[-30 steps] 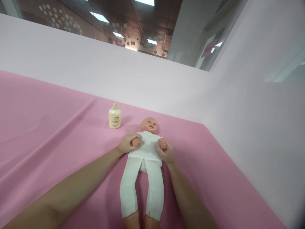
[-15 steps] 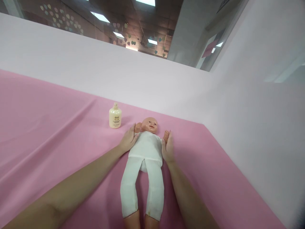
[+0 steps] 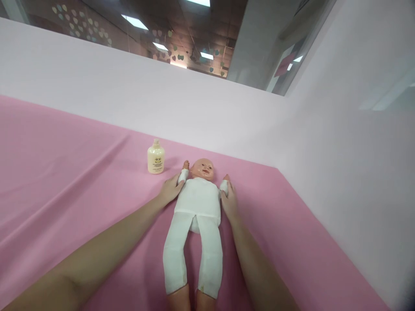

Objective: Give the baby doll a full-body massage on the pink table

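Note:
A baby doll (image 3: pixel 197 198) lies on its back on a pink sheet (image 3: pixel 81 181), its head toward the wall and its feet cut off by the lower edge of the view. Its torso and limbs are white cloth; head, hands and lower legs are hard and skin-toned. On the left, my left hand (image 3: pixel 170 188) is closed around the doll's arm (image 3: pixel 183 175), whose hand points up beside the head. Opposite it, my right hand (image 3: pixel 230 202) grips the doll's other arm (image 3: pixel 224 186), also raised. My fingers are partly hidden behind both arms.
A cream-coloured pump bottle (image 3: pixel 156 157) with dark print stands upright left of the doll's head. Behind the sheet rises a white wall (image 3: pixel 145 95) with a window (image 3: pixel 194 39) above it. Another white wall (image 3: pixel 350 151) borders the right side.
Both my hands have slid slightly down the doll's arms, from near its hands to the white cloth sleeves. The doll's arms now show more cloth; its body stays in place.

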The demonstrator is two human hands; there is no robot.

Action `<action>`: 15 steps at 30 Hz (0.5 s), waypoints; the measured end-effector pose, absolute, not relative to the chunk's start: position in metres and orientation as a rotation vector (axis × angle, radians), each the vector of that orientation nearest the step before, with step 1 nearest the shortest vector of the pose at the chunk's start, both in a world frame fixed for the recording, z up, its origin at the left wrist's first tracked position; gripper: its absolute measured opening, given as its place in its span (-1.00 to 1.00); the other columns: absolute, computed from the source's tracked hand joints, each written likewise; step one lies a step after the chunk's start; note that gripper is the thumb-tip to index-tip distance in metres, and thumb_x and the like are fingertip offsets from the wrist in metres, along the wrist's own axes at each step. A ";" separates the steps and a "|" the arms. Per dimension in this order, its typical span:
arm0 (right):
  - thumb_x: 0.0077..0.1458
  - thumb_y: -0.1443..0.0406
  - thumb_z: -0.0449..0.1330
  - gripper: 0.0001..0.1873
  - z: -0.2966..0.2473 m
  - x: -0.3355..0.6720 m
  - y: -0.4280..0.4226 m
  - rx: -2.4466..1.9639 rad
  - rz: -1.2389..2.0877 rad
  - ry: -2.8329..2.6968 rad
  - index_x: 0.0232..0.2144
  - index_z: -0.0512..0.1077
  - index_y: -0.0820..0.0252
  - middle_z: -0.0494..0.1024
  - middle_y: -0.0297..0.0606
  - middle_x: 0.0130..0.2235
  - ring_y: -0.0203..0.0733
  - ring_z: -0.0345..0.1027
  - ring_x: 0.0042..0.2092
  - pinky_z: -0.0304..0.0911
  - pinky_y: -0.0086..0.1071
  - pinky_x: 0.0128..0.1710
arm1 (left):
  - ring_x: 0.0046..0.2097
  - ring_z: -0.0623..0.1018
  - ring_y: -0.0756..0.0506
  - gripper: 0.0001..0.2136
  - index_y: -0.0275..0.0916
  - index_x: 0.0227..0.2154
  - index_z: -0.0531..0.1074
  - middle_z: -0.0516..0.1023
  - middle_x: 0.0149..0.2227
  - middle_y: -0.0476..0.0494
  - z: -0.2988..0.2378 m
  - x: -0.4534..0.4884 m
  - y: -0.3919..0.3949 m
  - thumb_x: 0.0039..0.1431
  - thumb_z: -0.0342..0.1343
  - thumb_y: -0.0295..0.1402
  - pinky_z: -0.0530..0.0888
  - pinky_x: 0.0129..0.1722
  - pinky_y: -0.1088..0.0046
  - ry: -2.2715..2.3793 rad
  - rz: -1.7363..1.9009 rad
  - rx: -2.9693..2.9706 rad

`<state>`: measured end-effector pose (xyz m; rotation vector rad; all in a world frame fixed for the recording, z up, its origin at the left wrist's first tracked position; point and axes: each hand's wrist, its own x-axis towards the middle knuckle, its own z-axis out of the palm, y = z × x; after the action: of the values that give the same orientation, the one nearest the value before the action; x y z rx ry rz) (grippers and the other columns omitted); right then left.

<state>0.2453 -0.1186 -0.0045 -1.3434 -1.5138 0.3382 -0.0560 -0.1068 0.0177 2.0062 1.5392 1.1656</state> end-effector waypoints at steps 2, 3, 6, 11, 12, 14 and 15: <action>0.21 0.21 0.08 -0.31 -0.002 0.245 -0.120 -1.336 0.360 -1.529 0.38 0.22 0.09 0.30 -0.12 0.35 0.06 0.13 0.39 0.06 0.10 0.41 | 0.06 0.60 -0.35 -0.52 -0.12 0.22 0.41 0.63 0.06 -0.21 0.019 -0.058 -0.107 0.36 -0.11 -0.09 0.49 0.07 0.03 1.548 1.152 1.995; 0.21 0.21 0.08 -0.31 0.000 0.244 -0.121 -1.336 0.371 -1.536 0.38 0.22 0.08 0.32 -0.13 0.34 0.05 0.15 0.38 0.06 0.10 0.41 | 0.05 0.60 -0.35 -0.51 -0.13 0.23 0.40 0.63 0.05 -0.22 0.018 -0.058 -0.107 0.36 -0.11 -0.09 0.49 0.06 0.03 1.558 1.148 1.987; 0.19 0.21 0.09 -0.34 0.005 0.242 -0.125 -1.346 0.372 -1.520 0.34 0.27 0.10 0.34 -0.12 0.32 0.05 0.17 0.36 0.09 0.08 0.40 | 0.04 0.61 -0.35 -0.49 -0.14 0.27 0.34 0.64 0.04 -0.23 0.015 -0.059 -0.106 0.35 -0.07 -0.08 0.50 0.06 0.04 1.560 1.162 1.954; 0.15 0.22 0.17 -0.27 0.018 0.232 -0.136 -1.322 0.286 -1.462 0.35 0.18 0.14 0.32 -0.02 0.31 0.10 0.19 0.35 0.20 0.07 0.34 | 0.19 0.52 -0.32 -0.42 -0.19 0.31 0.22 0.50 0.21 -0.28 0.014 -0.056 -0.107 0.28 0.04 -0.11 0.46 0.17 0.05 1.458 1.306 1.824; 0.15 0.21 0.20 -0.23 0.021 0.230 -0.138 -1.289 0.266 -1.456 0.37 0.13 0.14 0.29 0.00 0.32 0.10 0.19 0.35 0.21 0.06 0.32 | 0.22 0.50 -0.30 -0.39 -0.20 0.32 0.19 0.47 0.24 -0.30 0.016 -0.056 -0.107 0.26 0.07 -0.11 0.44 0.19 0.06 1.423 1.337 1.805; 0.14 0.17 0.25 -0.15 0.024 0.226 -0.141 -1.219 0.239 -1.440 0.40 0.04 0.16 0.23 0.05 0.35 0.09 0.22 0.33 0.27 0.03 0.28 | 0.24 0.48 -0.29 -0.35 -0.22 0.32 0.17 0.44 0.26 -0.32 0.019 -0.054 -0.110 0.22 0.13 -0.11 0.44 0.21 0.09 1.338 1.397 1.786; 0.13 0.15 0.28 -0.11 0.025 0.225 -0.142 -1.190 0.234 -1.434 0.40 0.02 0.17 0.23 0.08 0.35 0.08 0.26 0.30 0.30 0.01 0.25 | 0.24 0.47 -0.28 -0.34 -0.23 0.30 0.18 0.44 0.25 -0.32 0.021 -0.054 -0.111 0.20 0.16 -0.11 0.44 0.21 0.11 1.290 1.426 1.787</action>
<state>0.2246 -0.1421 0.0254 -1.1896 -1.4344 0.2335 -0.0537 -0.1111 0.0208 1.7866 1.2905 1.4256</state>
